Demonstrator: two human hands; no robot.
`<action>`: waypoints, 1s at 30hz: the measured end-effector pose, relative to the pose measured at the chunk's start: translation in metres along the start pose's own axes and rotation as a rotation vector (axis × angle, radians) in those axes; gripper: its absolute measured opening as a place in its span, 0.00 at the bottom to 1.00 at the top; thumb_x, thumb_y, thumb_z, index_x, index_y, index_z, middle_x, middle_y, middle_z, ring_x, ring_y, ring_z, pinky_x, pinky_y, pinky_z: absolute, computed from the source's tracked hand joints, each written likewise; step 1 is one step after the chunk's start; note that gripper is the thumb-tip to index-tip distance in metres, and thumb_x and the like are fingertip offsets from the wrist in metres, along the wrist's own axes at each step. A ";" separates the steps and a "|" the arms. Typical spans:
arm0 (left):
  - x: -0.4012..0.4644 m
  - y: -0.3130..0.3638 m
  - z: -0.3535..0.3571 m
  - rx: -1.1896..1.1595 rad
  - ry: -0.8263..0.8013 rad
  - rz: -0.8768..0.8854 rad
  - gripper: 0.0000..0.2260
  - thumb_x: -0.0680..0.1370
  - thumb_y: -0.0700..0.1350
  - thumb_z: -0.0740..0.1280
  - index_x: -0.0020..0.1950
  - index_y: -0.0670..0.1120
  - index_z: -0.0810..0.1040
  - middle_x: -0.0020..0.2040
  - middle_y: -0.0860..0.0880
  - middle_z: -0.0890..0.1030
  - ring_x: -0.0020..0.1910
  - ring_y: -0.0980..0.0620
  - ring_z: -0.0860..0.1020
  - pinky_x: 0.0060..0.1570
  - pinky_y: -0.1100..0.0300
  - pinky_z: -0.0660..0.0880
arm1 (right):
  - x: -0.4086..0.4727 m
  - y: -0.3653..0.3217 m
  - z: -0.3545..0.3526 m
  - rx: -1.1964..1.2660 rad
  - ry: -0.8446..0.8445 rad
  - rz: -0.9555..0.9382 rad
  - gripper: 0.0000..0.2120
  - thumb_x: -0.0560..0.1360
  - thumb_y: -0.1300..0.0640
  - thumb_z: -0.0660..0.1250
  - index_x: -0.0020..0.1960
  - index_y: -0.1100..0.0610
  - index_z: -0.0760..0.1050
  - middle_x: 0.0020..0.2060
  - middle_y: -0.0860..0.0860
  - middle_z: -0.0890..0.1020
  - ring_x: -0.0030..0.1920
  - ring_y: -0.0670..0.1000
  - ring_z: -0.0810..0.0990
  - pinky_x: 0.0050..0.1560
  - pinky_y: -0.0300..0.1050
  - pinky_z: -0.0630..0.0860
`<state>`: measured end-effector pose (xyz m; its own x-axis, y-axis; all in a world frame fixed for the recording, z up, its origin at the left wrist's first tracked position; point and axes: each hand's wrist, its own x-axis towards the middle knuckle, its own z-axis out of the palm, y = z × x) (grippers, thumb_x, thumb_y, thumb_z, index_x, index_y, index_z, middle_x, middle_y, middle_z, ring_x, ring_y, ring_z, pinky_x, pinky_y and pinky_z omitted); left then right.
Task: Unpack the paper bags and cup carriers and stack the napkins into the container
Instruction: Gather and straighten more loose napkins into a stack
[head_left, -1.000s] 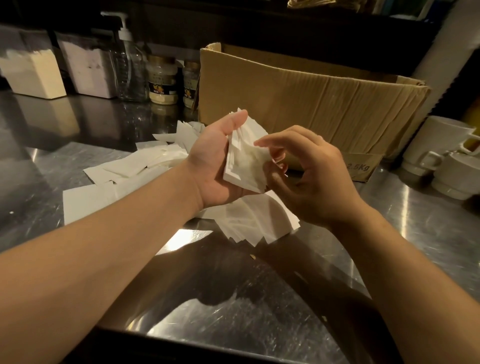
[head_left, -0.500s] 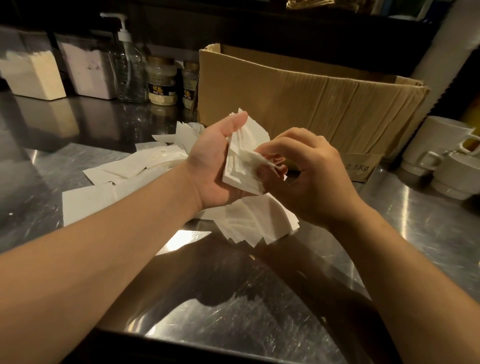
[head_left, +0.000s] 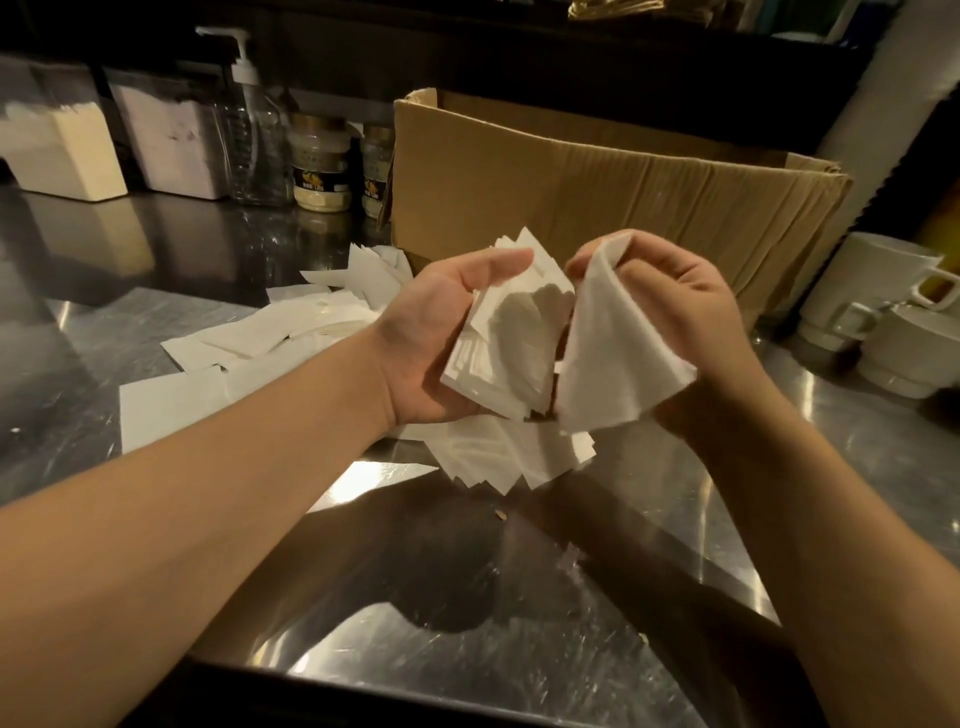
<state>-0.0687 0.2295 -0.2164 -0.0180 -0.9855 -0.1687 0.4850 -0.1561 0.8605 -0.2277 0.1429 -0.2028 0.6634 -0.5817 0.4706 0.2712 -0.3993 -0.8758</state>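
Two lots of white napkins are held up over the steel counter (head_left: 519, 597), just in front of the cardboard box (head_left: 571, 176). One is a thick stack of napkins (head_left: 511, 343), tilted with its long axis running from the lower left up toward the box, its top corners fanned out and pointing at the box wall. Its face is soft, faintly textured paper with a shadow across it. Just to the right of the stack, a single napkin (head_left: 618, 364) hangs as a limp triangle, its narrow end up and its wide edge down, touching the stack along one side.

The left hand (head_left: 441, 332) grips the stack, thumb laid straight across its top edge; the fingers behind it are hidden. The right hand (head_left: 670, 301) pinches the single napkin at its upper corner, fingers curled.

Below the stack, more napkins lie in loose napkin piles (head_left: 249, 343) on the counter, spreading away to the left of the box. Left of the box stand two jars (head_left: 319, 166) and a pump bottle (head_left: 254, 124); right of it, white cups (head_left: 878, 312)
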 end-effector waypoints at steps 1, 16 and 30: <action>0.001 -0.001 -0.001 0.004 -0.031 -0.006 0.21 0.77 0.57 0.64 0.66 0.48 0.77 0.55 0.44 0.81 0.53 0.44 0.79 0.69 0.43 0.71 | 0.000 0.002 0.001 -0.060 0.033 -0.002 0.11 0.79 0.62 0.64 0.43 0.51 0.82 0.40 0.47 0.84 0.42 0.47 0.82 0.42 0.43 0.80; 0.001 -0.001 0.000 0.076 -0.041 -0.012 0.24 0.74 0.59 0.68 0.67 0.49 0.77 0.54 0.41 0.82 0.54 0.41 0.81 0.59 0.42 0.78 | 0.002 0.023 0.009 -0.516 0.306 -0.174 0.12 0.81 0.56 0.67 0.63 0.49 0.73 0.54 0.44 0.76 0.55 0.43 0.78 0.53 0.39 0.80; 0.003 0.000 0.001 -0.072 0.108 0.035 0.22 0.82 0.63 0.60 0.63 0.47 0.77 0.45 0.44 0.85 0.44 0.44 0.85 0.52 0.45 0.78 | -0.001 0.030 0.010 -1.042 -0.034 -0.434 0.18 0.72 0.40 0.65 0.59 0.46 0.75 0.53 0.42 0.76 0.56 0.49 0.74 0.58 0.50 0.63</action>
<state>-0.0696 0.2269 -0.2169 0.0923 -0.9768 -0.1932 0.5454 -0.1127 0.8306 -0.2132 0.1383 -0.2309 0.6777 -0.2366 0.6962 -0.2202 -0.9687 -0.1148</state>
